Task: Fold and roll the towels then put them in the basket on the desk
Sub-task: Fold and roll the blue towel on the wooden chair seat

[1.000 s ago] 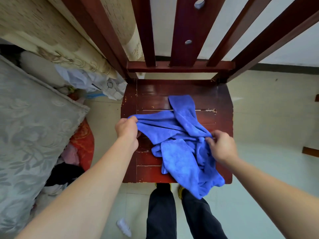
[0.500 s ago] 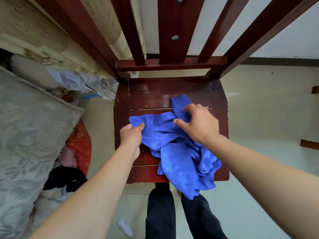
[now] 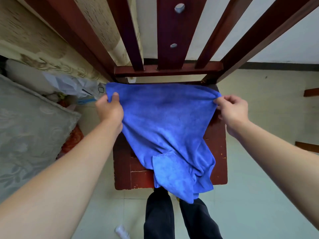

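Note:
A blue towel [image 3: 165, 121] is stretched wide over the seat of a dark red wooden chair [image 3: 216, 161]. My left hand [image 3: 109, 109] pinches its far left corner and my right hand [image 3: 231, 109] pinches its far right corner, holding the far edge taut near the chair back. The near part of the towel is bunched and hangs over the seat's front edge, with one corner folded over. No basket or desk is in view.
The chair's back slats [image 3: 170, 31] rise in front of me. A grey patterned cushion [image 3: 25, 128] and a pile of clothes and plastic bags [image 3: 72, 85] lie on the left. My dark trouser legs [image 3: 158, 218] stand below the seat. A small white object [image 3: 121, 232] lies on the tiled floor.
The towel was crumpled on the seat; both hands have since taken its far corners and pulled them apart, spreading it wide. My right hand moved from the middle out to the right.

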Tool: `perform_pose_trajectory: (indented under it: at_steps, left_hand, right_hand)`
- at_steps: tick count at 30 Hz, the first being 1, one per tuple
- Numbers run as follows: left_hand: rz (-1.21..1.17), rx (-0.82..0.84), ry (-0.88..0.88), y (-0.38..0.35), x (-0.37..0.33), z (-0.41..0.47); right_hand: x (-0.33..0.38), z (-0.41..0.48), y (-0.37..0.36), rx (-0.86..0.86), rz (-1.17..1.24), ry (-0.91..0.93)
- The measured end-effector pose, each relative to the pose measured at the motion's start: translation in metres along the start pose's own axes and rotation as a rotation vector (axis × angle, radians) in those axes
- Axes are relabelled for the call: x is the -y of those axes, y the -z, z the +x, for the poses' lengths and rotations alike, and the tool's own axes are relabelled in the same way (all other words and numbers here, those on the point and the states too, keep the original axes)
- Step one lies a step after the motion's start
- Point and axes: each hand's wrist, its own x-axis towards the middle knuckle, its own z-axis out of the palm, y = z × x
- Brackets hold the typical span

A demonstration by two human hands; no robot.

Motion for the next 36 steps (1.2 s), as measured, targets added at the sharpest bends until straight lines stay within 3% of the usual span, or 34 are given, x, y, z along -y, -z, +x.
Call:
perform_pose_trajectory:
  at_steps: [7, 12, 19, 23, 28, 31, 36]
  left_hand:
    - [0.067, 0.146, 0.179, -0.019, 0.005, 0.013]
    - [0.167, 0.179, 0.208, -0.011, 0.026, 0.005]
    - [0.282, 0.019, 0.166, 0.009, 0.05, -0.004]
    - [0.382, 0.027, 0.169, 0.019, 0.078, -0.044]
    - [0.558, 0.153, 0.363, 0.028, 0.111, -0.106]
    - [0.527, 0.231, 0.464, 0.031, 0.13, -0.128]
    - [0.504, 0.123, 0.428, 0.047, 0.138, -0.135]
  right_hand:
    - [-0.009, 0.022, -0.007, 0.057, -0.037, -0.196]
    - [-0.005, 0.022, -0.007, 0.189, -0.09, -0.223]
    - [-0.014, 0.018, -0.001, 0.025, -0.181, -0.108]
    - [-0.051, -0.019, 0.011, -0.038, -0.362, -0.092]
    - [-0.111, -0.081, 0.03, 0.161, -0.538, -0.315]
    - [-0.127, -0.097, 0.032, 0.297, -0.534, -0.371]
    - [-0.133, -0.095, 0.052, 0.107, -0.498, -0.334]
